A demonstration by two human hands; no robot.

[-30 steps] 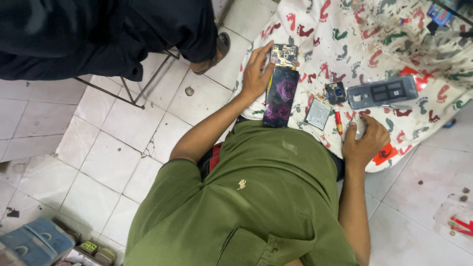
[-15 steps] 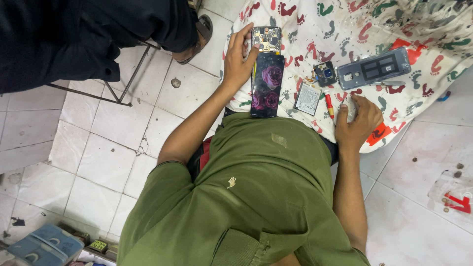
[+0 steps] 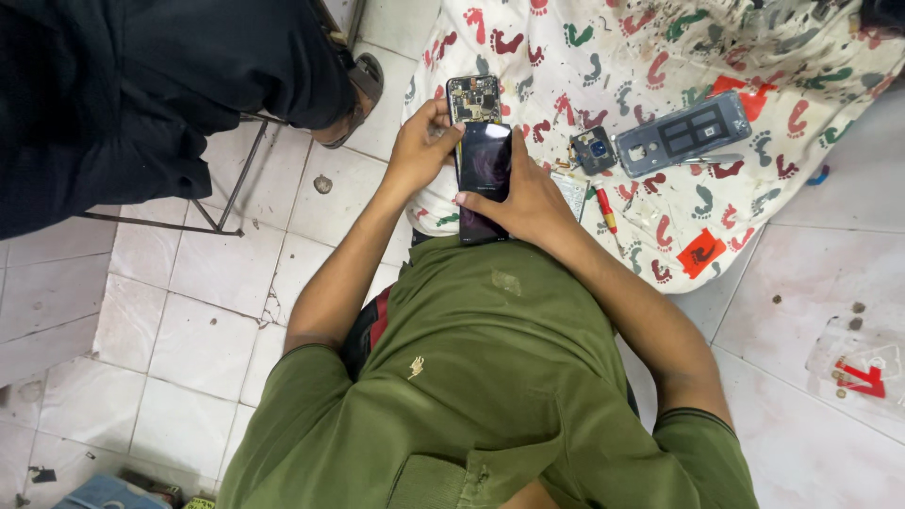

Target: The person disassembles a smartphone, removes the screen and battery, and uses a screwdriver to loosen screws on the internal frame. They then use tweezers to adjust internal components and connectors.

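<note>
Gripping dark phone (image 3: 484, 174), both hands: left hand (image 3: 421, 146), right hand (image 3: 524, 203).

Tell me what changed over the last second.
The right hand left the cloth's near edge and moved left onto the dark phone, now gripping its side. The left hand stayed at the phone's top by the opened phone body. The grey back cover lies unmoved.

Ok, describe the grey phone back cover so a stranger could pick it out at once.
Start at the footprint-patterned cloth spread on the tiled floor. The grey back cover lies toward its right side, apart from both hands. Unlike the small square camera module beside it, it is long with rectangular cut-outs.
</note>
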